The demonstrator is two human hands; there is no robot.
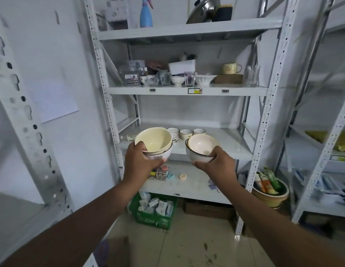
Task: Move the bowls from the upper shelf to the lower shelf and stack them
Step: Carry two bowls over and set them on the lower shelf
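My left hand (139, 160) grips a stack of two bowls (155, 141), a cream one nested in a white one with dark printing, thumb over the rim. In my right hand (216, 164) is a second nested pair of bowls (201, 147), cream inside a white one with a dark rim. Both stacks hang in front of the lower shelf (225, 139), just above its front edge. The upper shelf (235, 89) carries two more white bowls: a small one (177, 80) and a wide one (205, 79).
Several small dark-rimmed cups (185, 132) stand at the back left of the lower shelf, with a small bottle (128, 137) at its left end. Glasses, a mug (230, 68) and a white box crowd the upper shelf. A green basket (154, 211) sits on the floor.
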